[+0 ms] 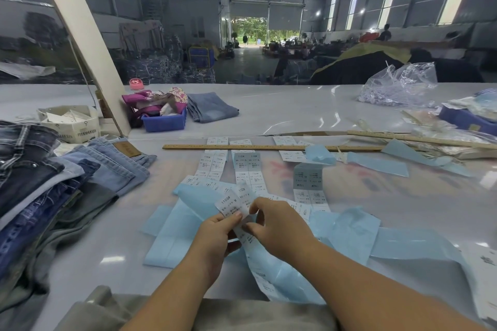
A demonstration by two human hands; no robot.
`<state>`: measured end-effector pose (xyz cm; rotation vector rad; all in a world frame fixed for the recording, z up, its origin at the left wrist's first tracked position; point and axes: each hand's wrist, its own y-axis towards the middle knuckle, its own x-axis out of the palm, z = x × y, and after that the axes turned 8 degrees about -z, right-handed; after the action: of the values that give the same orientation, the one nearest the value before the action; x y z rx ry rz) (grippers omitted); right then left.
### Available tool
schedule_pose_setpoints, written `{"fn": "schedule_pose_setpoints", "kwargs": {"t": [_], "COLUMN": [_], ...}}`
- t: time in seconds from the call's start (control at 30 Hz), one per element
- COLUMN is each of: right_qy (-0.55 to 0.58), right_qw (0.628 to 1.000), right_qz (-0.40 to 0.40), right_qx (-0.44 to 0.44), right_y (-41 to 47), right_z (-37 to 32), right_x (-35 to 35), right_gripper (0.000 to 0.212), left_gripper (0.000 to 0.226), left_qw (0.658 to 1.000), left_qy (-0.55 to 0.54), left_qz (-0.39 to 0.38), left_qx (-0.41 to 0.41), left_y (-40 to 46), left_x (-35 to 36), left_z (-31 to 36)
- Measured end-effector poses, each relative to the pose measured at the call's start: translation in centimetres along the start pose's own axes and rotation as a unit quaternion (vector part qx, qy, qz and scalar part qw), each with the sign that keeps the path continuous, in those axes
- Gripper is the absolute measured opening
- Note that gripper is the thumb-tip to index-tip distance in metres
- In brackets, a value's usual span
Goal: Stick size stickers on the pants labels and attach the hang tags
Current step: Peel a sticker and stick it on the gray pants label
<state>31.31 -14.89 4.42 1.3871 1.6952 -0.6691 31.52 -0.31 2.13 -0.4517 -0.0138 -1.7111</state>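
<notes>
My left hand [215, 234] and my right hand [274, 226] meet above the table's near middle and both pinch a white strip of size stickers [233, 201] printed "1103#". The strip bends upward at its top and trails down toward me over light blue backing paper [172, 236]. More sticker strips [247, 169] lie flat on the table just beyond my hands. A stack of denim pants [59, 183] lies at the left, the top light blue pair showing a brown leather waist patch [127, 149]. A cream box of hang tags [71, 121] stands behind the stack.
Two wooden rulers [269, 147] lie across the table beyond the stickers. A blue bin [164, 122] with cloth, folded jeans [212, 107] and a slanted white post [88, 43] stand at the back left. A clear plastic bag [400, 86] and blue paper scraps [376, 165] sit at the right.
</notes>
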Motion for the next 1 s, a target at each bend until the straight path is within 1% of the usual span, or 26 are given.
{"fn": "schedule_pose_setpoints", "kwargs": {"t": [0.13,0.43,0.5,0.63,0.7,0.83,1.0], "right_qy": [-0.003,-0.077,-0.068,-0.035,-0.045,-0.061,-0.123], "right_qw": [0.999,0.995,0.996,0.999,0.998,0.998,0.992], "right_qz": [0.023,0.020,0.005,-0.031,-0.051,-0.032,-0.014], "right_qx": [-0.023,-0.058,-0.048,-0.002,0.006,0.003,-0.025], "right_y": [-0.08,-0.22,-0.23,-0.13,-0.03,0.00,-0.05], "right_z": [-0.16,-0.47,-0.36,-0.09,-0.06,-0.17,-0.41], "right_x": [-0.25,-0.65,-0.55,-0.39,-0.27,-0.24,-0.55], "right_gripper": [0.014,0.013,0.012,0.028,0.028,0.021,0.019], "left_gripper": [0.016,0.011,0.011,0.015,0.016,0.016,0.016], "left_qw": [1.000,0.999,0.999,0.999,0.999,0.999,0.998], "left_qy": [-0.003,0.027,0.035,0.043,0.037,0.031,0.046], "left_qz": [0.000,0.030,0.030,0.019,0.017,0.012,0.015], "left_qx": [0.001,-0.016,-0.017,-0.014,-0.013,-0.018,-0.029], "left_y": [0.23,0.51,0.46,0.28,0.25,0.16,0.20], "left_x": [-0.01,-0.23,-0.15,0.07,0.01,0.04,0.12], "left_z": [-0.07,-0.18,-0.19,-0.11,-0.03,0.05,-0.06]}}
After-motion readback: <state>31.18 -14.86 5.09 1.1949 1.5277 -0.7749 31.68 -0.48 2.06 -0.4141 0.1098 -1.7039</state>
